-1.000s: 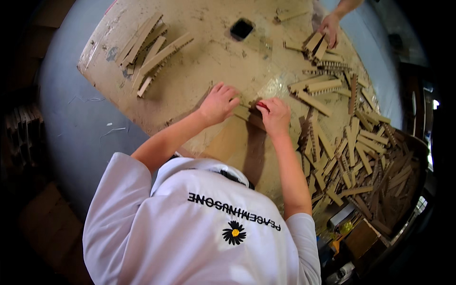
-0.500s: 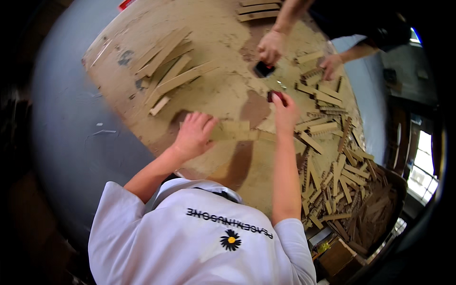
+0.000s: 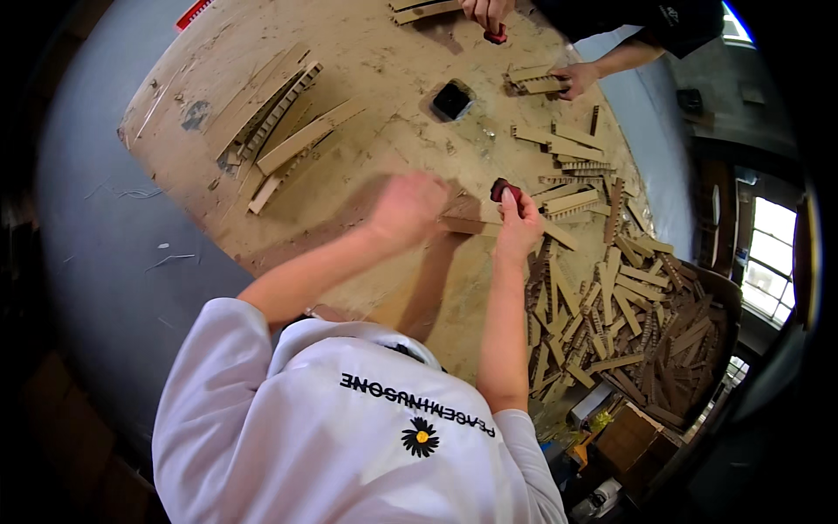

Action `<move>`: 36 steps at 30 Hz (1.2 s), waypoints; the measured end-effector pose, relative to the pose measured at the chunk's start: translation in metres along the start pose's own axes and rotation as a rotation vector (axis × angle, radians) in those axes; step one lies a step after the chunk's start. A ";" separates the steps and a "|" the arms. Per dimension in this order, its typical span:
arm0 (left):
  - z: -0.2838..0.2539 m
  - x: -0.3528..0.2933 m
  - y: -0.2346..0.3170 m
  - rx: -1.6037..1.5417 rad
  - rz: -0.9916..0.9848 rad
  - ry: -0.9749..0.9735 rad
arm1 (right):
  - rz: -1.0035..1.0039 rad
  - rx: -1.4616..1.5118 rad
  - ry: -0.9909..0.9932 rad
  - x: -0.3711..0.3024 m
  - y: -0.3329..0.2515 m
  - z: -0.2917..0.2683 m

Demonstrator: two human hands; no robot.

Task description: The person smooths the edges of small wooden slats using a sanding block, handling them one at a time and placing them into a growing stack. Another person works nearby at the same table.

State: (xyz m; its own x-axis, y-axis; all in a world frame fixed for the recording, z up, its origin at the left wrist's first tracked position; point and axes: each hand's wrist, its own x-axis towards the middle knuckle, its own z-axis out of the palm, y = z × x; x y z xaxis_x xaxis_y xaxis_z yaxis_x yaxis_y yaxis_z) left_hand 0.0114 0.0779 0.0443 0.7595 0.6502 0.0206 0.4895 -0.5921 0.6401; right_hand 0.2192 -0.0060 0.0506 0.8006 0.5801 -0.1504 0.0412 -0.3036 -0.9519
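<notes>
My right hand [image 3: 519, 229] is closed around a small dark red block like a hand stamp [image 3: 504, 190], raised above the table. My left hand [image 3: 410, 205] is smeared by motion, so its fingers cannot be read. Between my hands a short cardboard strip [image 3: 471, 226] lies flat on the table, partly beneath my right hand. A black square pad in a clear tray [image 3: 451, 101] lies farther off, ahead of my hands.
At right, a large pile of short cardboard strips [image 3: 642, 297] spreads toward a dark bin [image 3: 731, 297]. Longer strips [image 3: 297, 144] lie far left. Across the table [image 3: 375, 96], a co-worker's hand [image 3: 576, 80] touches strips; the other hand [image 3: 489, 13] holds a red block.
My left hand has swept right from the strip. My right hand still holds the red block, now turned. The co-worker's hand has left the black pad and moved away.
</notes>
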 end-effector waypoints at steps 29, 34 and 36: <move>0.025 -0.033 -0.060 -0.029 0.152 0.145 | -0.675 -0.870 -0.098 0.113 -0.050 0.138; 0.035 -0.033 -0.037 -0.040 0.259 0.084 | -0.116 -0.117 -0.091 0.069 -0.072 0.047; 0.046 -0.031 -0.023 -0.033 0.309 0.061 | 0.045 0.331 -0.173 0.040 -0.055 -0.015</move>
State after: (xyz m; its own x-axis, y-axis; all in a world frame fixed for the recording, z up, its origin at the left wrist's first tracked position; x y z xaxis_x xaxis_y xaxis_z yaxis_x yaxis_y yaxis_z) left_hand -0.0042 0.0495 -0.0064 0.8423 0.4703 0.2634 0.2249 -0.7507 0.6211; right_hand 0.2579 0.0223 0.1011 0.6832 0.6994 -0.2099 -0.2101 -0.0870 -0.9738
